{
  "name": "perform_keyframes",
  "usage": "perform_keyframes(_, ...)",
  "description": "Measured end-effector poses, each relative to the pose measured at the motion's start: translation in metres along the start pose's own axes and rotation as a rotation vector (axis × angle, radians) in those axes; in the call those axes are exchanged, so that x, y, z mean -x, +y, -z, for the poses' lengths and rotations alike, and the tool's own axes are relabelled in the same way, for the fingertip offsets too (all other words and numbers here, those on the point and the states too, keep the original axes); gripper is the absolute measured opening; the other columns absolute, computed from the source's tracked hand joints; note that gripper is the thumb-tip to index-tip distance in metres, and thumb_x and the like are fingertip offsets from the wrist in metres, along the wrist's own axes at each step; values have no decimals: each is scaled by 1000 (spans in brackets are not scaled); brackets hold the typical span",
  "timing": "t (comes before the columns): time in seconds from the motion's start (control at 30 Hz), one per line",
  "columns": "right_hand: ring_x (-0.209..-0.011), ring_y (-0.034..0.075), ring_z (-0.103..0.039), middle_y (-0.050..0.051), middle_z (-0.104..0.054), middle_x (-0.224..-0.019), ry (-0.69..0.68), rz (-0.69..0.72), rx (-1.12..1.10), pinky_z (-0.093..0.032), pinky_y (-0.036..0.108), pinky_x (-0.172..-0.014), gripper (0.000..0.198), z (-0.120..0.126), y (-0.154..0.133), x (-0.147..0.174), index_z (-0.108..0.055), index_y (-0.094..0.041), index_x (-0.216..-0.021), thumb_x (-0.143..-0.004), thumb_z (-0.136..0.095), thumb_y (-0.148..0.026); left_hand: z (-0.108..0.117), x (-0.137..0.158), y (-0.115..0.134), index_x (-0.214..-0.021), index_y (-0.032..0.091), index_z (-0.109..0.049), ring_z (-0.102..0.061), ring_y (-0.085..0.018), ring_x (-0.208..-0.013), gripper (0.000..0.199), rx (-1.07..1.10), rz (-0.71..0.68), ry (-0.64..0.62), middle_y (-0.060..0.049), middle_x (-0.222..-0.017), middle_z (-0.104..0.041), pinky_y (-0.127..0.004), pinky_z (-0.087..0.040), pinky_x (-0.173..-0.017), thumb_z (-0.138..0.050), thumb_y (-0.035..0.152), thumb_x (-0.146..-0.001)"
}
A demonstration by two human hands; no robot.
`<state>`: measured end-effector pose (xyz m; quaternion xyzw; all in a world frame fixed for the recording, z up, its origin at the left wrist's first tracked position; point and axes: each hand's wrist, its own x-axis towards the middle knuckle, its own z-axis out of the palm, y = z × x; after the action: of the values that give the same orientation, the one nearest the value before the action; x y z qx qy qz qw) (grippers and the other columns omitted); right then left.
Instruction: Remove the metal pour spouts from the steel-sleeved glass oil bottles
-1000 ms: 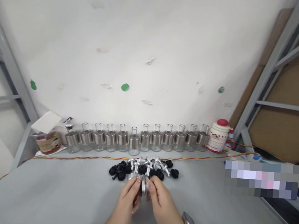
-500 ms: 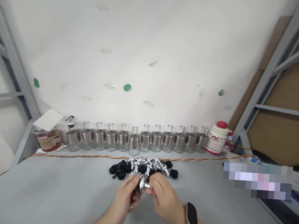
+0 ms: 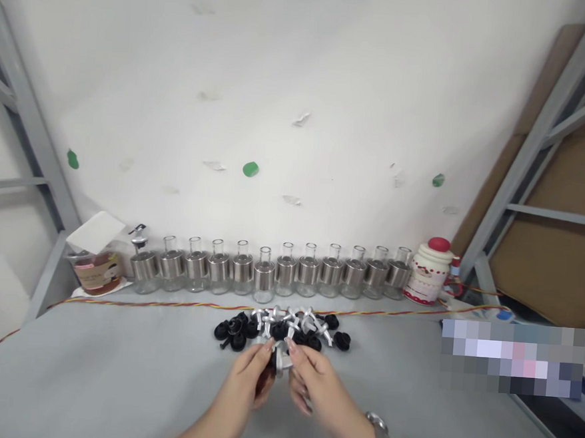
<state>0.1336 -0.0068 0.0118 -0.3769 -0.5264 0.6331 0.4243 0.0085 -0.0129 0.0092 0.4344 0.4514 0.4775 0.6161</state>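
Since half a second ago the right hand (image 3: 312, 380) has turned, so the watch (image 3: 381, 437) that faced up now shows only its edge, and the spout (image 3: 278, 361) between the hands no longer shows its round face so plainly.

Both hands meet above the middle of the tabletop (image 3: 112, 366), nearer its front edge than the wall. The spout is a small silver metal piece pinched between the fingertips of both hands. Its disc stands roughly on edge, and its long axis seems to run left to right, level with the tabletop; which end points where is too hidden to tell.

The left hand (image 3: 245, 382) comes in from the lower left, fingers curled, tips closed on the spout's left side. The right hand comes from the lower right, thumb and forefinger grasping the spout's right side, other fingers bent below.

Just beyond the hands lies a heap of black stoppers (image 3: 237, 332) and more silver spouts (image 3: 290, 320). Behind it a twisted cable (image 3: 166, 304) runs across the tabletop. Along the back edge stands a row of bottles (image 3: 263, 277), with a jar (image 3: 96, 269) at its left end and a white pot (image 3: 432, 272) at its right.
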Motion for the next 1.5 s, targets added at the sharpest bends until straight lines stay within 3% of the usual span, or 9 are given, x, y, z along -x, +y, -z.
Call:
perform_keyframes(0.13, -26, 4, -26, -11, -27, -36, -107, -240, -338, -18, 18, -32, 46, 1, -1, 3, -30, -20, -51, -76, -44, -55, 0, 6, -1, -66, 19, -44, -28, -5, -38, 38, -94, -33, 25, 10, -45, -34, -18, -21, -37, -46, 57, -72)
perform_keyframes(0.33, -24, 5, -22, -9, -27, -32, -235, -504, -537, -20, 20, -34, 49, 7, -12, 13, -30, -19, -46, -88, -24, -43, 12, 17, 9, -76, 20, -44, -45, -14, -59, 30, -921, -447, -14, 1, -65, -50, -25, -31, -57, -25, 40, -87)
perform_keyframes(0.47, -23, 5, -24, -9, -28, -31, -249, -519, -519, -26, 21, -36, 50, 7, -14, 16, -30, -18, -45, -89, -22, -42, 17, 17, 12, -83, 20, -44, -49, -16, -63, 26, -1125, -524, -80, -2, -73, -53, -26, -33, -60, -24, 36, -87)
perform_keyframes(0.57, -24, 4, -25, -10, -28, -33, -217, -438, -442, -24, 19, -34, 49, 4, -8, 12, -31, -19, -46, -81, -36, -53, 14, 14, 9, -81, 21, -43, -48, -15, -62, 27, -1055, -482, -62, -1, -71, -52, -25, -33, -59, -22, 36, -88)
perform_keyframes(0.73, -23, 6, -29, -11, -26, -30, 45, -169, -119, -20, 19, -26, 56, -5, 8, 6, -30, -21, -48, -57, -43, -75, 4, 13, 5, -70, 20, -43, -41, -12, -58, 32, -700, -318, 11, 3, -63, -45, -21, -31, -54, -27, 43, -86)
perform_keyframes(1.0, -48, 12, -43, -2, -47, -56, 184, 311, 667, -33, 23, -46, 31, -1, 3, 19, -39, -22, -65, -88, -28, -39, 2, 10, 7, -73, 19, -50, -38, -9, -57, 34, -284, -118, 64, 4, -64, -42, -17, -32, -51, -41, 52, -77)
perform_keyframes(1.2, -62, 16, -45, 3, -51, -69, 78, 750, 1238, -35, 28, -58, 27, 18, -9, 14, -45, -20, -68, -89, -28, -22, 5, 0, 11, -54, 21, -39, -24, -7, -30, 50, -524, -34, 134, 9, -37, -26, -20, -22, -31, -20, 62, -76)
perform_keyframes(1.3, -64, 16, -46, 3, -51, -70, 123, 711, 1243, -36, 28, -60, 27, 24, -18, 11, -45, -20, -68, -89, -30, -26, 14, -2, 17, -59, 21, -40, -33, -10, -33, 49, -656, -118, 207, 7, -40, -32, -21, -28, -35, -13, 55, -81)
perform_keyframes(1.5, -70, 15, -51, 1, -52, -75, 246, 508, 1095, -42, 25, -61, 22, 30, -15, 1, -51, -21, -72, -87, -37, -30, 38, -5, 31, -74, 21, -50, -50, -19, -71, 22, -1147, -380, 404, -2, -75, -50, -27, -34, -60, -41, 41, -79)
